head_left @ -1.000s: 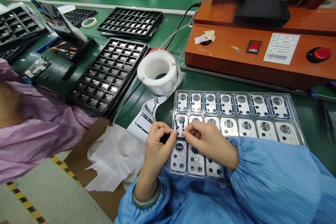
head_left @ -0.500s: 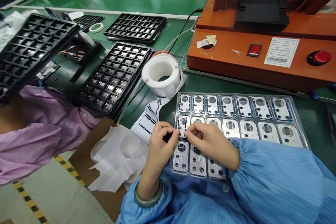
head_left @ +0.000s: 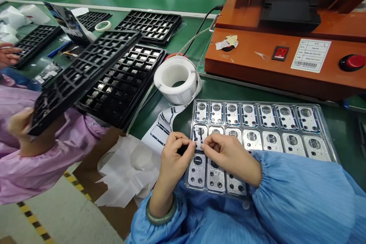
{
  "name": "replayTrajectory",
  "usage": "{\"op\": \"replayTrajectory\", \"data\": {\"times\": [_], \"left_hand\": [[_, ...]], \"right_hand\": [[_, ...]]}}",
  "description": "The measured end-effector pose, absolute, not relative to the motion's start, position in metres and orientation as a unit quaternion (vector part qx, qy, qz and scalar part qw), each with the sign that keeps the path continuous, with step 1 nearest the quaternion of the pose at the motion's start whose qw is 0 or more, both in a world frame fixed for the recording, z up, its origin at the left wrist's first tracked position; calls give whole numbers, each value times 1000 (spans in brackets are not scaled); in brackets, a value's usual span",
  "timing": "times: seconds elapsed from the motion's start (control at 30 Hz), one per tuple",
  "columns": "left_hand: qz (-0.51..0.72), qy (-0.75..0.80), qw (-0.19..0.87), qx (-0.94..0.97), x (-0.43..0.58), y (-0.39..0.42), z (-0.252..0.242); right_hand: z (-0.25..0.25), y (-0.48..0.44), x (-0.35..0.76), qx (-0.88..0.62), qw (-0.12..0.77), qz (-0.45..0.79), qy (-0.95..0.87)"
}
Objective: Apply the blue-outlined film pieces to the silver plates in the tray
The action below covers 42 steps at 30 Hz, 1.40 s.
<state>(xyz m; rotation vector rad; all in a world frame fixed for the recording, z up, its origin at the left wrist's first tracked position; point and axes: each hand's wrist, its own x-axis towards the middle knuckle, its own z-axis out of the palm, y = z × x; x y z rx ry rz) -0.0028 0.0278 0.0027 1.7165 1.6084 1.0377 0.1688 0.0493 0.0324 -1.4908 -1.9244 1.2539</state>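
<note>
A clear plastic tray (head_left: 326,122) holds rows of silver metal plates with dark round holes. Over the leftmost plate of the middle row, a thin black adhesive frame (head_left: 201,134) is pinched between both hands. My left hand (head_left: 175,156) grips its left lower side, thumb against forefinger. On the other side, my right hand (head_left: 228,154) pinches its right lower edge and covers part of the neighbouring plates. A white liner strip (head_left: 154,129) with more black frames runs from a white roll (head_left: 175,80) to the left of the tray.
An orange machine (head_left: 251,61) with a red switch stands behind the tray. At left, a co-worker's hand (head_left: 21,122) holds a tilted black tray (head_left: 82,72) over other black trays (head_left: 126,84). Crumpled translucent paper (head_left: 128,175) lies at the lower left.
The co-worker's black tray has moved right, over the stacked black trays, and another hand has appeared at the far left. My hands have barely moved.
</note>
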Motion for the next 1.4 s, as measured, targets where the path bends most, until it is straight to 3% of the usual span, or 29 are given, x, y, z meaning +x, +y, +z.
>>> {"op": "replayTrajectory", "data": {"times": [1.1, 1.4], "left_hand": [[390, 597, 244, 657, -3, 26, -2], [381, 573, 223, 691, -6, 26, -6]], "right_hand": [[29, 49, 167, -533, 217, 435, -692], [27, 48, 166, -527, 221, 378, -728]]}}
